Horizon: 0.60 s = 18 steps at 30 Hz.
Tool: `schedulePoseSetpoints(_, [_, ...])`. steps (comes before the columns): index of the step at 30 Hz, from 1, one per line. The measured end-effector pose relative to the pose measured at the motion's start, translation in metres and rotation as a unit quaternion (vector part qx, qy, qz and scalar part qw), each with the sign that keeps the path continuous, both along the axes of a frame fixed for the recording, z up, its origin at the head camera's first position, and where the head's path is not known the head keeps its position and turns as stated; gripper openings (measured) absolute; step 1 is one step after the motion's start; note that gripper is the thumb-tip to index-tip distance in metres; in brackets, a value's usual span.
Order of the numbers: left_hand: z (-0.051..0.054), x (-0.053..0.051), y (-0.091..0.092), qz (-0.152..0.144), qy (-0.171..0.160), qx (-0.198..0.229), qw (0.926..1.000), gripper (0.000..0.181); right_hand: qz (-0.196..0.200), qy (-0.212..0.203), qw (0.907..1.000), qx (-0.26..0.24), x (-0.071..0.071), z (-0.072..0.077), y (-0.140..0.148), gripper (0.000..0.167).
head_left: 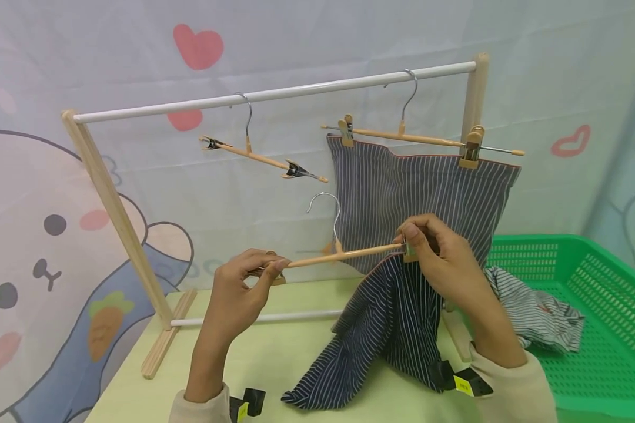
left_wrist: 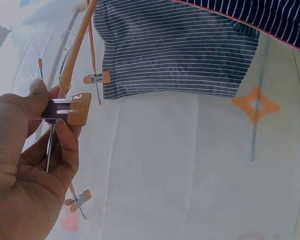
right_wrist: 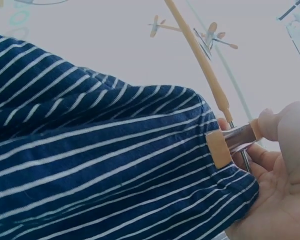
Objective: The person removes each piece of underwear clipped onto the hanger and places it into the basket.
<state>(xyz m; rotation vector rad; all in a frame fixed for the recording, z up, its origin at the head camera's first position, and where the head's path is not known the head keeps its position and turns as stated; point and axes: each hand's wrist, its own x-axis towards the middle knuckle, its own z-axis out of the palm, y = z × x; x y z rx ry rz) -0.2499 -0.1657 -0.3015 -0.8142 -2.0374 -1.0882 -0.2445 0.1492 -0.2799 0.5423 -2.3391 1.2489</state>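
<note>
Between both hands is a clip hanger [head_left: 367, 252] with a tan bar and metal hook, unhooked from any rail. My left hand [head_left: 246, 288] pinches the clip [left_wrist: 70, 109] at its left end; no cloth is in that clip. At the other end my right hand [head_left: 444, 264] pinches the other clip [right_wrist: 220, 149], whose pads sit over the waistband corner of a navy striped garment [head_left: 376, 335]. From there the garment hangs down, its lower part lying on the table. The right wrist view shows the cloth [right_wrist: 100, 170] bunched beside the fingers.
Behind stands a wooden rack with a white rail [head_left: 317, 89]. A bare clip hanger [head_left: 264, 157] hangs at left; another hanger [head_left: 428, 138] at right bears a grey striped garment [head_left: 418, 194]. A green basket [head_left: 608, 258] at right holds a striped cloth [head_left: 540, 311].
</note>
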Motion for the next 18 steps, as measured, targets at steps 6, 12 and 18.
schedulePoseSetpoints(6, [0.0016, -0.0006, 0.0019, -0.001, 0.016, -0.001, 0.9999, 0.011, 0.004, 0.02, 0.9996, -0.017, -0.0008, 0.0, -0.0006, 0.034])
schedulePoseSetpoints(12, [0.0019, -0.0015, 0.0024, -0.01, 0.017, 0.005, 0.9998, 0.011, -0.002, 0.032, 0.9993, -0.02, -0.0018, -0.0008, -0.0009, 0.031])
schedulePoseSetpoints(18, [-0.0001, -0.0008, 0.0024, -0.009, 0.014, 0.005, 0.9998, 0.011, -0.023, 0.048, 0.9986, -0.003, -0.0031, -0.0048, -0.0017, 0.03])
